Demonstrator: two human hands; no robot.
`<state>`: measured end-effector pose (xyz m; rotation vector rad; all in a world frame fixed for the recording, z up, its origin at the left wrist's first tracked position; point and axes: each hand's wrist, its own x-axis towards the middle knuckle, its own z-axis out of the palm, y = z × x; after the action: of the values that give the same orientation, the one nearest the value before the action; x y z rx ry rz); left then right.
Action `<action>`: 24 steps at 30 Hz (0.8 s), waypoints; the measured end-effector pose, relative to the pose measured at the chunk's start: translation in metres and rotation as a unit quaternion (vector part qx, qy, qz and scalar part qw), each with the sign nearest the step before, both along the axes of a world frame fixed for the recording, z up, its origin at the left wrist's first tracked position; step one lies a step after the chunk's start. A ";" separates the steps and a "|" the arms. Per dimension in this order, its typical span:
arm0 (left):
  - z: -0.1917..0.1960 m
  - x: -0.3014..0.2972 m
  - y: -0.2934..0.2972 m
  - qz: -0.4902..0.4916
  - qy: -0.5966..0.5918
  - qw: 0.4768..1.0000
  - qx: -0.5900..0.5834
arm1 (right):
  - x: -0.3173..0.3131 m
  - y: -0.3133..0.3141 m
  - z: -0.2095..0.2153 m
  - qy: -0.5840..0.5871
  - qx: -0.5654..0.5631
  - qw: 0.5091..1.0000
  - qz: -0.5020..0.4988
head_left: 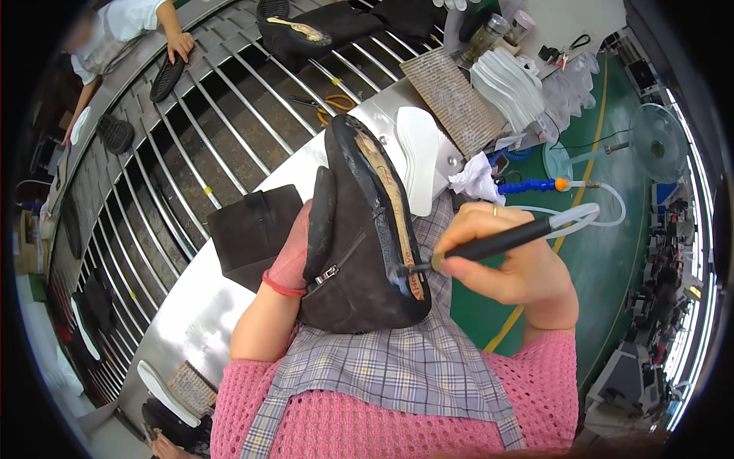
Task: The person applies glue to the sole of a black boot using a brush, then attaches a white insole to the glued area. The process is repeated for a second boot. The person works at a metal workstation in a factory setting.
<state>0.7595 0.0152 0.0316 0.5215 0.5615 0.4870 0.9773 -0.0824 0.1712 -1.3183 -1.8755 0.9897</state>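
Observation:
A dark suede boot [348,237] with a side zipper lies tilted in front of me, its bare underside facing up and right. A pale strip of insole shows along that underside. My left hand [294,249], in a thin pink glove with a red cuff, steadies the boot from its left side; its fingers are mostly hidden. In my right hand [505,260] is a black pen-shaped brush [501,242], fed by a clear tube. The brush tip touches the boot's lower edge, where the surface looks wet. A ring is on one right finger.
White insoles [417,157] and a dark folded boot shaft [256,233] lie on the metal bench [195,306]. Beyond runs a roller conveyor [252,107] with orange-handled scissors [336,105] and another boot [306,34]. A co-worker's hand [180,46] touches a black sole. A fan [657,144] stands right.

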 end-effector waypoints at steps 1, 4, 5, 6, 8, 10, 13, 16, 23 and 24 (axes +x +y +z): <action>-0.001 0.001 0.001 0.004 -0.013 1.000 -0.029 | 0.002 -0.001 0.002 0.009 -0.012 1.000 0.022; 0.001 -0.001 -0.001 0.004 -0.062 0.997 -0.055 | 0.005 -0.004 0.007 0.022 -0.020 0.997 0.075; 0.000 0.000 -0.002 0.008 -0.059 0.996 -0.061 | 0.006 -0.003 0.008 0.028 -0.029 0.997 0.072; 0.001 0.000 -0.003 0.011 -0.055 0.996 -0.066 | 0.007 -0.001 0.007 0.034 -0.037 0.996 0.068; 0.003 0.001 -0.004 0.010 -0.039 0.998 -0.049 | 0.002 0.003 0.002 0.029 0.014 0.999 0.020; 0.006 0.003 -0.003 -0.002 -0.017 1.000 -0.006 | -0.001 0.008 -0.001 -0.013 0.031 0.999 -0.010; 0.006 0.006 -0.005 0.007 -0.010 1.000 -0.019 | -0.004 0.011 -0.002 0.012 0.009 1.000 0.000; 0.007 0.007 -0.006 0.017 -0.023 0.999 -0.035 | 0.000 0.011 0.005 0.012 -0.024 0.999 0.035; -0.015 0.004 -0.007 0.029 0.015 0.999 -0.033 | 0.004 0.013 0.006 0.043 -0.050 0.995 0.076; -0.013 0.006 -0.008 0.032 0.015 0.999 -0.031 | 0.003 0.014 0.009 0.033 -0.059 0.996 0.050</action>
<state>0.7654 0.0077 0.0190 0.4532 0.6224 0.5212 0.9800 -0.0683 0.1805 -1.2521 -1.8726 1.1985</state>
